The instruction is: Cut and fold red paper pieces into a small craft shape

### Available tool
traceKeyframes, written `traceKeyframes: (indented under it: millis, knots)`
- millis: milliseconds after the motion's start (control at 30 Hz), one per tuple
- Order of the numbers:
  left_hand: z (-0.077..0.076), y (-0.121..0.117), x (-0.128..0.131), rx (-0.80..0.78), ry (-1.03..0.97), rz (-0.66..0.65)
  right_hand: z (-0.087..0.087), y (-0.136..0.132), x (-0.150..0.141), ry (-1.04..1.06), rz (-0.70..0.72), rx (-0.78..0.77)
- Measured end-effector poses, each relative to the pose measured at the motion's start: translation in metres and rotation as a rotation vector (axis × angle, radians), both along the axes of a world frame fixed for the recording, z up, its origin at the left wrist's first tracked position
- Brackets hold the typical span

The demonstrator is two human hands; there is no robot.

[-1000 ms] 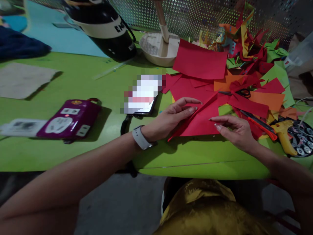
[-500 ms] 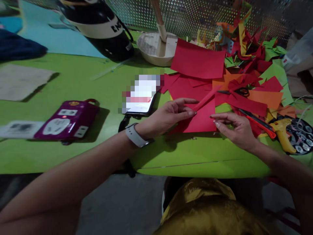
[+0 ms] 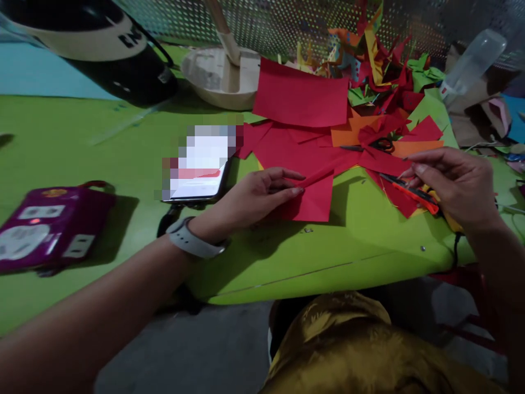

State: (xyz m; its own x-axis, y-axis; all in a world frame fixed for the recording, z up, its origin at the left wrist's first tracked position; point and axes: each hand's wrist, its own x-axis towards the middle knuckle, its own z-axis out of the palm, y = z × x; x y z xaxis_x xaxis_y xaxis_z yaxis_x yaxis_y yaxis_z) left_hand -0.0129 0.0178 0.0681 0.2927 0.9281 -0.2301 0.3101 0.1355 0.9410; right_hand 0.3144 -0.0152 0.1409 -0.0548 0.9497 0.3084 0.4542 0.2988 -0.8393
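A folded red paper sheet (image 3: 314, 197) lies on the green table (image 3: 123, 158) in front of me. My left hand (image 3: 254, 197), with a pale watch on its wrist, rests on the sheet's left part and pinches its raised folded edge between thumb and fingers. My right hand (image 3: 455, 183) hovers to the right, over a red and black utility knife (image 3: 410, 191). Its fingertips are curled and touch the knife's near end. I cannot see whether they grip it.
A phone (image 3: 197, 169) lies left of the sheet. A purple power strip (image 3: 49, 224) sits at the far left. Piled behind are red, orange and green papers (image 3: 369, 104), with scissors (image 3: 379, 145). A lamp base (image 3: 221, 76), a black helmet (image 3: 102, 49) and a plastic bottle (image 3: 471, 60) stand at the back.
My right hand has left the red sheet and moved right to the utility knife. My left hand stays on the sheet, holding its fold. The camera has swung to the right.
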Motion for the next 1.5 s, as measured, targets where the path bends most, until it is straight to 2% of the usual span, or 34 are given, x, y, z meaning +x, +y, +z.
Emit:
traceKeyframes:
  millis: [100, 167, 267, 400, 500, 600, 700, 767, 867, 1000, 1100, 1167, 1300, 1500]
  knots:
    - [-0.002, 0.001, -0.002, 0.012, 0.023, -0.01, -0.005, -0.006, 0.028, -0.211, -0.102, -0.113]
    - [-0.004, 0.002, -0.003, -0.002, 0.034, 0.0, -0.009, -0.01, 0.044, -0.437, -0.106, -0.161]
    - [-0.005, 0.003, -0.003, -0.027, 0.039, 0.005, -0.015, -0.014, 0.061, -0.759, -0.095, -0.111]
    - [-0.003, 0.003, -0.003, -0.035, 0.035, 0.01, -0.023, -0.012, 0.065, -0.982, -0.053, -0.085]
    - [-0.003, 0.003, -0.003, -0.034, -0.001, 0.001, -0.03, -0.012, 0.055, -1.01, 0.043, -0.144]
    - [-0.005, 0.003, -0.004, -0.035, -0.016, 0.006, -0.032, -0.012, 0.041, -0.91, 0.118, -0.131]
    - [-0.006, 0.004, -0.005, -0.08, 0.003, 0.008, -0.027, -0.001, 0.029, -0.826, 0.095, -0.098]
    - [-0.005, 0.005, -0.005, -0.095, 0.003, 0.013, -0.023, 0.016, 0.023, -0.855, 0.026, -0.079]
    - [-0.002, 0.004, -0.004, -0.097, -0.007, 0.016, -0.018, 0.052, 0.014, -1.034, -0.056, -0.09]
    - [0.002, 0.002, -0.002, -0.062, -0.019, 0.0, -0.019, 0.094, 0.006, -1.246, 0.065, -0.137]
    - [0.001, 0.002, -0.002, -0.055, -0.099, -0.041, -0.022, 0.115, 0.007, -1.296, 0.165, -0.168]
    - [-0.002, 0.004, -0.004, -0.049, -0.124, -0.065, -0.022, 0.124, 0.009, -1.344, 0.17, -0.203]
    - [-0.007, 0.006, -0.007, -0.045, -0.1, -0.096, -0.015, 0.129, 0.009, -1.447, 0.153, -0.246]
    - [-0.005, 0.006, -0.005, -0.043, -0.119, -0.085, 0.009, 0.101, -0.006, -1.555, -0.007, -0.116]
